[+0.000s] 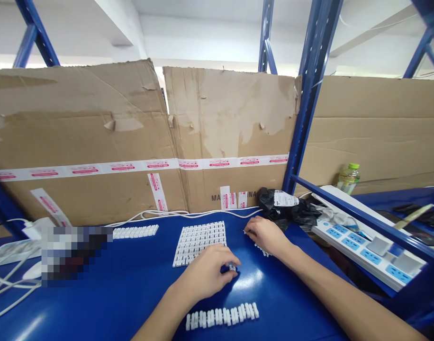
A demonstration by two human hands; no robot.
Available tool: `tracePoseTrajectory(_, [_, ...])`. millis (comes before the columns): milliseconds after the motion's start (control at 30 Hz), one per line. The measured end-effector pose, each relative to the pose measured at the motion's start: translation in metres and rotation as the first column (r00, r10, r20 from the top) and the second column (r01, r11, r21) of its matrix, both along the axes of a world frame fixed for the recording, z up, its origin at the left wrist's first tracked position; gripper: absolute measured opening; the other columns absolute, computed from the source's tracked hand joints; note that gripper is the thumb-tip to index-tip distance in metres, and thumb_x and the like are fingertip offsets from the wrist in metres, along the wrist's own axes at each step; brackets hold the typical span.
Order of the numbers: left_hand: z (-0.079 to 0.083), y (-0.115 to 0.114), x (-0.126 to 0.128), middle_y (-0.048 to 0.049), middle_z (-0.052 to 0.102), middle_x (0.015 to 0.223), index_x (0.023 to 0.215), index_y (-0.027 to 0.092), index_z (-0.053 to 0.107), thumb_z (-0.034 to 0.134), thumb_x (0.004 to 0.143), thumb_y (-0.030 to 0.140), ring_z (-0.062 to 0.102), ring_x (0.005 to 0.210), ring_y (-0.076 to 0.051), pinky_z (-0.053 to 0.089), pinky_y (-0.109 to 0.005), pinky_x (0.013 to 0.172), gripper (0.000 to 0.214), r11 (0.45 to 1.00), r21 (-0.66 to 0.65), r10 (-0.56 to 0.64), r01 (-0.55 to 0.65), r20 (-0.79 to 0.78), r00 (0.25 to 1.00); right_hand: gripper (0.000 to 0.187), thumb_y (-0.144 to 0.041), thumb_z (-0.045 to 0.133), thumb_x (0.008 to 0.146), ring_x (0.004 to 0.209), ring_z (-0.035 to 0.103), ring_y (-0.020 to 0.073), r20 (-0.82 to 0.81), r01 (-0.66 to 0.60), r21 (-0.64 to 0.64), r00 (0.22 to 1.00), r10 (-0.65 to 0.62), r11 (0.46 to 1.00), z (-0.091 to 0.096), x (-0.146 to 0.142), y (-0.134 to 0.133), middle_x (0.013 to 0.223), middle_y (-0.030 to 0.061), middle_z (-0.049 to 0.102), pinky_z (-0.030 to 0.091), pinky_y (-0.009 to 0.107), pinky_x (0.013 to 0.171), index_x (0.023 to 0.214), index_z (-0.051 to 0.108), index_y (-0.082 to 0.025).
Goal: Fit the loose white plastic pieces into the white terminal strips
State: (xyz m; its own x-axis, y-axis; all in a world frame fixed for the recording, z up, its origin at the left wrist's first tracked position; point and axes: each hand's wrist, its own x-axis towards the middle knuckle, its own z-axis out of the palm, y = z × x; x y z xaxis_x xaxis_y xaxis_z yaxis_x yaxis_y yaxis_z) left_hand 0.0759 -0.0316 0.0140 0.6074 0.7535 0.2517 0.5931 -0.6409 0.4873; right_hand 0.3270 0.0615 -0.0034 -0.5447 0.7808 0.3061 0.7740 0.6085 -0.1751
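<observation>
My left hand [207, 273] curves over the table with thumb and forefinger closed around a small white plastic piece [232, 267]. Just left of it lies a block of small white plastic pieces [199, 240] in close rows, partly covered by that hand. Farther right, my right hand [268, 236] has its fingers bunched together, with a tiny white bit showing at the tips; what they grip is mostly hidden. Under that palm are several loose white pieces [262, 250]. A row of longer white pieces [222, 316] lies nearest me.
Another white row [135, 231] lies at the back left, beside a pixelated patch. White cables [11, 284] and a power strip [11, 251] are at far left. A black plastic bag [302, 213], a large socket strip [359, 253] and a blue post [305, 94] stand right. Cardboard [231, 118] walls the back.
</observation>
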Motion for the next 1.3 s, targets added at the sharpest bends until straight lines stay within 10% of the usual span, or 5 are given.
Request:
tracePoseTrajectory(467, [0.005,-0.004,0.002,-0.0005,0.079,0.107,0.11,0.029,0.076,0.077,0.09,0.017,0.071,0.105,-0.024,0.056,-0.042,0.098,0.023,0.999,-0.01,0.035,-0.034,0.146,0.989,0.012,-0.016,0.067,0.088,0.087,0.074,0.0219,-0.559,-0.09,-0.182,0.829,-0.028,0.979,0.012,0.003,0.001,0.095,0.0062,0.081,0.057,0.034,0.083,0.093,0.078,-0.019])
tracePoseTrajectory(733, [-0.004,0.009,0.004,-0.0036,0.077,0.111,0.133,0.027,0.06,0.065,0.096,0.024,0.079,0.091,-0.02,0.067,-0.04,0.088,0.037,0.965,-0.087,0.26,-0.249,0.466,0.846,0.034,-0.04,0.093,0.071,0.08,0.076,0.0199,-0.83,-0.445,-0.482,0.507,-0.231,0.754,0.014,-0.015,-0.013,0.089,0.0054,0.081,0.059,0.036,0.085,0.092,0.08,-0.017])
tracePoseTrajectory(1000, [-0.013,0.013,0.006,-0.0044,0.081,0.109,0.126,0.026,0.066,0.072,0.09,0.022,0.081,0.1,-0.023,0.069,-0.044,0.094,0.037,0.971,-0.11,0.238,-0.212,0.531,0.813,0.034,-0.04,0.098,0.064,0.085,0.078,0.0224,-0.83,-0.554,-0.542,0.474,-0.295,0.632,0.007,-0.028,-0.024,0.096,0.0085,0.084,0.059,0.04,0.091,0.087,0.086,-0.019])
tracePoseTrajectory(1300, [-0.012,0.011,0.006,-0.003,0.082,0.106,0.125,0.026,0.067,0.074,0.089,0.021,0.082,0.093,-0.022,0.071,-0.044,0.089,0.037,0.972,-0.017,0.206,-0.232,0.525,0.826,0.03,-0.04,0.096,0.067,0.079,0.078,0.0218,-0.815,-0.528,-0.54,0.522,-0.252,0.656,0.015,-0.028,-0.03,0.085,0.0068,0.083,0.061,0.038,0.085,0.084,0.083,-0.018])
